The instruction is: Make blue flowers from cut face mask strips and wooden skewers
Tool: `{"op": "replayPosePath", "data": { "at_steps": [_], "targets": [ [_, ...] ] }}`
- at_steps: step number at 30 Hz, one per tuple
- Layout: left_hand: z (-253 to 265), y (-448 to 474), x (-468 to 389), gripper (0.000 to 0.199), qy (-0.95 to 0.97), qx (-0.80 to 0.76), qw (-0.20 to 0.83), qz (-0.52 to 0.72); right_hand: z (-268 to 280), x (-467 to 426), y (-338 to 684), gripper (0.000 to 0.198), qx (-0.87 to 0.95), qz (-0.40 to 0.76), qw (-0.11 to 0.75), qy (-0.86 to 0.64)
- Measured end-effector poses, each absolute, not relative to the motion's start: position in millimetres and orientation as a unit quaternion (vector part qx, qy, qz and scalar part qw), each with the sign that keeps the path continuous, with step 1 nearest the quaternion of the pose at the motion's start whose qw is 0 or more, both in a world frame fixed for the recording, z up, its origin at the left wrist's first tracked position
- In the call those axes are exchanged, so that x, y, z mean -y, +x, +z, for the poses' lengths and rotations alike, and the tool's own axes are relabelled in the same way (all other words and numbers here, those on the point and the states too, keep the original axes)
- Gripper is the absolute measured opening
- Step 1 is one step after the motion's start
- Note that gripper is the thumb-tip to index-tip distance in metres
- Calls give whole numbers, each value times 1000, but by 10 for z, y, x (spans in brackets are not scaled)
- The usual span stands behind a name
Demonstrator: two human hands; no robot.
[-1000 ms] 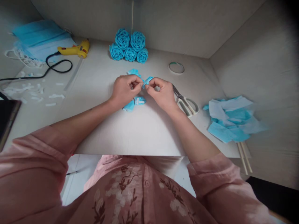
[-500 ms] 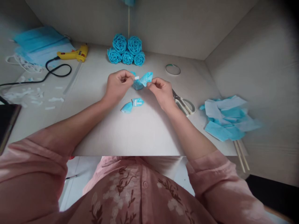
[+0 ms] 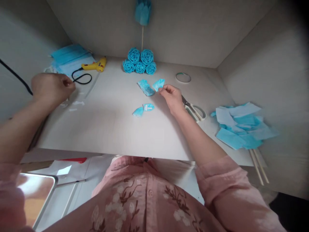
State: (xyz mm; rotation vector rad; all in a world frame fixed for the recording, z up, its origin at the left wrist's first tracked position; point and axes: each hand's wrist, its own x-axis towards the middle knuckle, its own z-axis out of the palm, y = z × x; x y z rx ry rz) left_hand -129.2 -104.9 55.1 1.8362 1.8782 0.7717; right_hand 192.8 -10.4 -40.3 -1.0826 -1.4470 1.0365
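Note:
My right hand (image 3: 172, 98) pinches a small blue fabric petal (image 3: 158, 85) by its lower edge, just above the table. Close to its left lie more crumpled blue petal pieces (image 3: 145, 87). Nearer to me rest two more petals, a plain blue one (image 3: 138, 111) and one with white strips on it (image 3: 148, 107). Far to the left, my left hand (image 3: 51, 88) hovers over small white paper scraps (image 3: 78, 103), fingers drawn together. Whatever sits between those fingertips, if anything, cannot be made out.
Rolled blue roses (image 3: 140, 61) are stacked at the back, with a blue flower (image 3: 143, 13) on a stick behind. A yellow glue gun (image 3: 96, 65) and blue masks (image 3: 70, 58) lie back left. Scissors (image 3: 196, 111), a tape ring (image 3: 183, 77) and blue cut sheets (image 3: 241, 125) are right.
My left hand has swung far left from the petals, and the white strip it pinched no longer shows. My right hand still holds its petal. The view has shifted left.

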Motion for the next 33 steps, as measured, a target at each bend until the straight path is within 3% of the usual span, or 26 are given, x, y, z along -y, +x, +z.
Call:
{"op": "replayPosePath", "data": {
  "at_steps": [9,11,14,17,21,23,29,33],
  "targets": [
    [406,-1803,1134,56,608,-794,-12,7,-370,152,1901,18,593,457,513,-421],
    [347,-1745,1103,59,635,-769,-73,21,-361,174,1895,17,596,476,512,-395],
    [265,-1386,1004,54,700,-690,-95,156,-337,211,1890,20,605,501,501,-363],
    [185,-905,842,44,738,-604,16,301,-313,238,1893,25,612,514,486,-354],
    [55,-365,619,39,626,-562,334,425,-305,249,1896,29,611,521,477,-358],
    [-4,-188,547,39,581,-529,434,440,-317,248,1894,28,609,521,478,-360],
    [-56,-22,457,24,538,-490,502,468,-336,206,1976,21,620,533,448,-361],
    [-19,-41,434,17,543,-515,490,448,-270,139,2100,32,615,533,442,-376]
  ]
}}
